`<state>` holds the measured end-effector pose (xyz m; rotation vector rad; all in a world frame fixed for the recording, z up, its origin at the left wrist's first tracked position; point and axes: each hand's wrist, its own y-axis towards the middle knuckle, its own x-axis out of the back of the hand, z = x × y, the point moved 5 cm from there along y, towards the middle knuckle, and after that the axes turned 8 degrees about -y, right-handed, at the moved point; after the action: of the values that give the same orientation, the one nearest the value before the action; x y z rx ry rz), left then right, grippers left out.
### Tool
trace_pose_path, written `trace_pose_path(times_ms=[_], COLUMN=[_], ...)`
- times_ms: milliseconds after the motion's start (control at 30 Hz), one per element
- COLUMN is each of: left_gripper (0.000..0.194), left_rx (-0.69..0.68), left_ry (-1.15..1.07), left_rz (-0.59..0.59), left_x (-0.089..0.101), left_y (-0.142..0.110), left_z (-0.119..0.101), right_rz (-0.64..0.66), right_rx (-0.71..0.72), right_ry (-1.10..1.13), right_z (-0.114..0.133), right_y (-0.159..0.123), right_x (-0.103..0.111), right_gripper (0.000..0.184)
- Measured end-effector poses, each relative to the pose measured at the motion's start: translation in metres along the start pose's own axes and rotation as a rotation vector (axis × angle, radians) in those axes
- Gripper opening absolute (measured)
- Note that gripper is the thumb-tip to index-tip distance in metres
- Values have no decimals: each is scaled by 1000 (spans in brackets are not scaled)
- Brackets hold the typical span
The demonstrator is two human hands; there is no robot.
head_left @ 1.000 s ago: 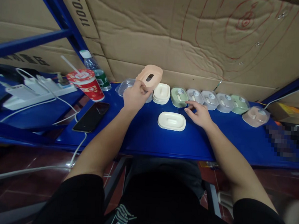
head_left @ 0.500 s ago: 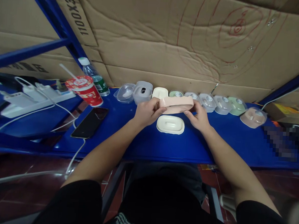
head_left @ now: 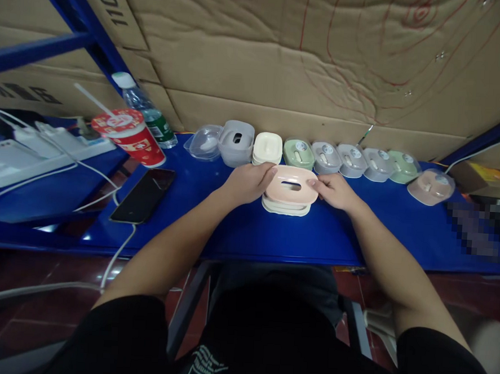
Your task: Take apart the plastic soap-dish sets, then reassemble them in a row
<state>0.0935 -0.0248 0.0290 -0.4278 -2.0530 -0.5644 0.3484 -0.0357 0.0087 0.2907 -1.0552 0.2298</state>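
My left hand (head_left: 249, 183) grips the left end of a pink plastic tray-like piece (head_left: 292, 196) with an oval slot in its middle. At its right end my right hand (head_left: 335, 191) holds it too, thumb on the rim. Right under it on the table lies a cream plastic base (head_left: 286, 209), partly covered; whether the two touch I cannot tell. Behind the hands stands a stack of cream pieces (head_left: 268, 146), with a stack of grey slotted pieces (head_left: 236, 146) to its left.
Lidded boxes in green (head_left: 299, 154), grey and pink (head_left: 431, 187) line the back of the blue table (head_left: 247, 237). Clear plastic covers (head_left: 206, 143) sit left of the stacks. A phone (head_left: 143, 196), red cup (head_left: 136, 140), water bottle (head_left: 155, 116) and power strip (head_left: 44, 160) occupy the left.
Both hands have turned the pink piece from edge-on to flatter, its slot now facing up, and brought it over the cream base. The camera view has shifted slightly.
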Motion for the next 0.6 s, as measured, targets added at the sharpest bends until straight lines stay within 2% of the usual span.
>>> trace_pose_path(times_ms=[167,200,267,333,433,533,600], left_gripper=[56,55,52,49,44,36,29], left_rx=[41,49,61,61,107,198,250], left_ry=[151,155,156,142,69,-3,-3], left_rz=[285,324,320,230,-29,-387,-576], left_x=[-26,-30,-32,-24,8,56,84], left_y=[0,0,-1,1,5,3,-3], left_z=[8,9,10,8,14,39,64], right_rz=[283,323,345,334,324,317,301], right_rx=[5,13,21,13,-9,-11,3], right_ry=[-187,-214,-238,-227,-202,-174,-165], right_z=[-3,-2,1,4,6,6,6], right_y=[1,1,1,0,-1,-2,-2], right_x=[-17,-19,-21,-20,-17,-16,-15], right_gripper=[69,68,68,70,73,75,74])
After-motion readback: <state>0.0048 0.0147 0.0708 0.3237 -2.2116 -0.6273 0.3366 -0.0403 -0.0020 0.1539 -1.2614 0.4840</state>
